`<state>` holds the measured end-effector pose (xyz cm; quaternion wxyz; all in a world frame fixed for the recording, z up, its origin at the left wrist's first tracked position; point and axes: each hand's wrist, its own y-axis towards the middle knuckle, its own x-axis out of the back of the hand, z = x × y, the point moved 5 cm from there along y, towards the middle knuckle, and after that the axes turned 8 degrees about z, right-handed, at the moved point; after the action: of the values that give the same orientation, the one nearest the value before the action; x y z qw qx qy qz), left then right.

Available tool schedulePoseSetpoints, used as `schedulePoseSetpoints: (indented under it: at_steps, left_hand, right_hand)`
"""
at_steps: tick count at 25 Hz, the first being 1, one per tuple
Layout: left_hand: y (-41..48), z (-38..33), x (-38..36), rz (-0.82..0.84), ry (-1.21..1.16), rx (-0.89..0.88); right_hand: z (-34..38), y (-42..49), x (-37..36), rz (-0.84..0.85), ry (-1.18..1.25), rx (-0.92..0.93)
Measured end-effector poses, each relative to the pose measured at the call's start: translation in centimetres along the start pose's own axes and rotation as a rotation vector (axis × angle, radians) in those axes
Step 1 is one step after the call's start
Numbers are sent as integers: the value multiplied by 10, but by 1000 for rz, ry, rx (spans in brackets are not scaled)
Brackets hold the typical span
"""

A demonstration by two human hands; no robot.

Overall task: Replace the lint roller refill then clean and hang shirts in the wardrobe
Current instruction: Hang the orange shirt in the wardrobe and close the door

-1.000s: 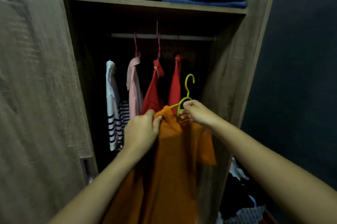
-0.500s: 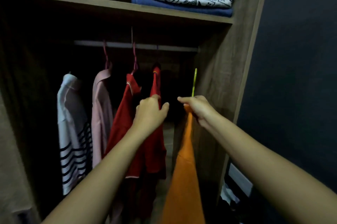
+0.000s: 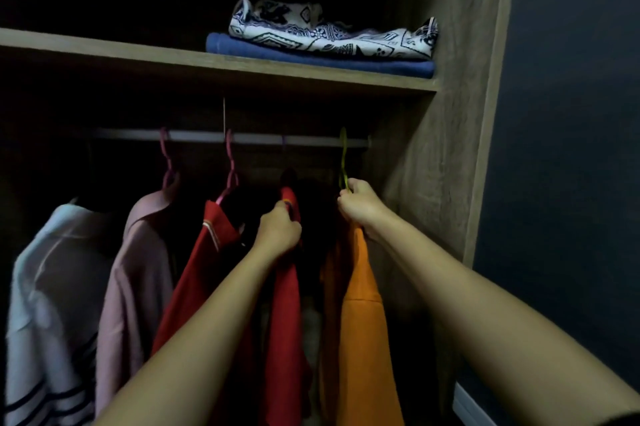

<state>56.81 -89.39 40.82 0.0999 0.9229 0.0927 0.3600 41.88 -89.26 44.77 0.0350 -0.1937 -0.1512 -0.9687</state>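
A right hand grips a green hanger hooked over the wardrobe rail, an orange shirt hanging below the grip, while the left hand clutches the neighbouring red shirt.

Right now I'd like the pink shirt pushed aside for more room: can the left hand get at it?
Probably yes. The left hand grips the red shirt; the pale pink collared shirt hangs further left, with only another red shirt between. It must let go first.
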Motion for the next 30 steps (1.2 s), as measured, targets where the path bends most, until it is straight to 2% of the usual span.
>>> schedulePoseSetpoints:
  at_steps: [5,13,18,21,23,26,30]
  left_hand:
    - [-1,3,2,-7,-8,-34]
    - [-1,7,14,-33,0,-5]
    - [-24,25,12,-207,-63,-68]
    - [-42,36,9,-346,-67,-171]
    - [-44,39,15,-412,-45,-149]
    - [-47,33,12,-388,6,-138]
    - [-54,38,1,-304,37,-111]
  right_hand:
    - [-1,49,9,11,-62,-19]
    - [-30,74,-4,6,21,-107]
    - [-40,15,6,-67,-395,-123]
    - [-60,-19,8,-190,-422,-49]
    - [-66,-25,14,-283,-390,-35]
    - [-64,-34,18,-308,-397,-22]
    - [-61,-50,13,-233,-432,98]
